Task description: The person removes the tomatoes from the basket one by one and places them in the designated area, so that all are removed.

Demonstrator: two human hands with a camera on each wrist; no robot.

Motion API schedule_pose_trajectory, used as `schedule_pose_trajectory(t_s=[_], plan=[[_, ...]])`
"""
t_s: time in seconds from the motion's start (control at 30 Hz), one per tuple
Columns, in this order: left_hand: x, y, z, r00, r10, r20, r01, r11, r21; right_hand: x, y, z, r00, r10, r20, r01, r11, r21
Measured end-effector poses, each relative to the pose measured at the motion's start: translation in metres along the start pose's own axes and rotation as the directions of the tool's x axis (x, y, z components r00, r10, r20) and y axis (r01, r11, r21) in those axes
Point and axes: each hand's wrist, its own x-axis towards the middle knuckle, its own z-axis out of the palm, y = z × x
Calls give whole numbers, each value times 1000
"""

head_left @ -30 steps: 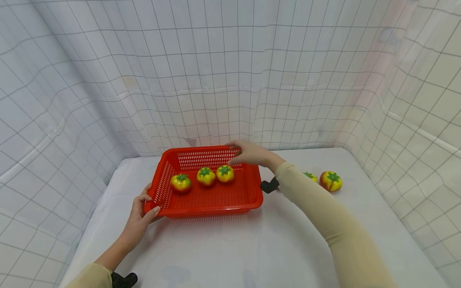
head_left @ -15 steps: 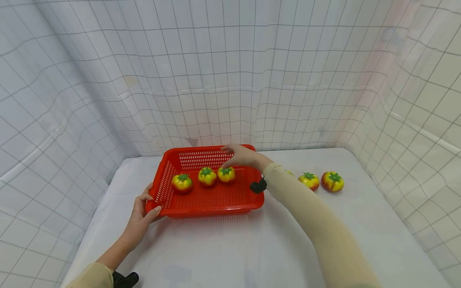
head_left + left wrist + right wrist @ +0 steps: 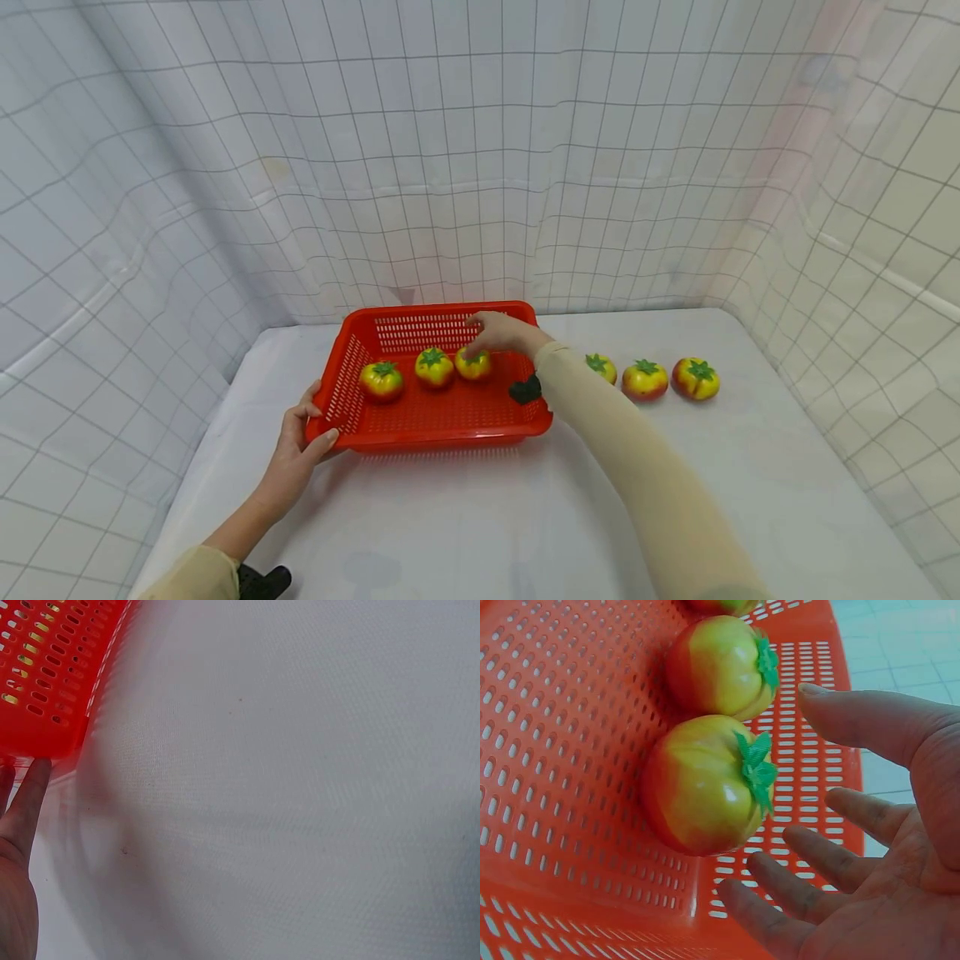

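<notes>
A red plastic basket (image 3: 427, 436) with slotted walls stands on the white table. In the head view my left hand (image 3: 288, 462) grips its near-left corner, thumb over the rim and fingers along the left side. Inside lie three red-and-yellow tomato-like fruits with green leafy tops: a left one (image 3: 381, 382), a middle one (image 3: 434, 369) and a right one (image 3: 474, 368). My right hand (image 3: 501, 333) reaches over the right fruit. From the right wrist, its fingers (image 3: 832, 859) look spread beside that fruit, apart from it, with nothing held.
Right of the basket, three similar fruits stand in a row: one partly behind the right sleeve (image 3: 602, 364), a middle fruit (image 3: 645, 381) and an outer fruit (image 3: 696, 379). White grid-patterned curtains (image 3: 480, 167) enclose the table at the back and both sides.
My right hand has moved left and then lowered toward the right fruit in the basket. The fruits outside show more as the sleeve shifts left. The left hand keeps its grip.
</notes>
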Motion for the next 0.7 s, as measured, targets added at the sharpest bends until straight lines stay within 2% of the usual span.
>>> schedule_pose_trajectory(t_s=[0.4,0.7], plan=[[-1,2,2,1000,5,-2,-5,1000,-8,4,0,10,995,98,24,-97,994,-44],[0,-2,-2,1000,23,3,-23,1000,13,12,6,7,990,129,56,-119,979,-164]])
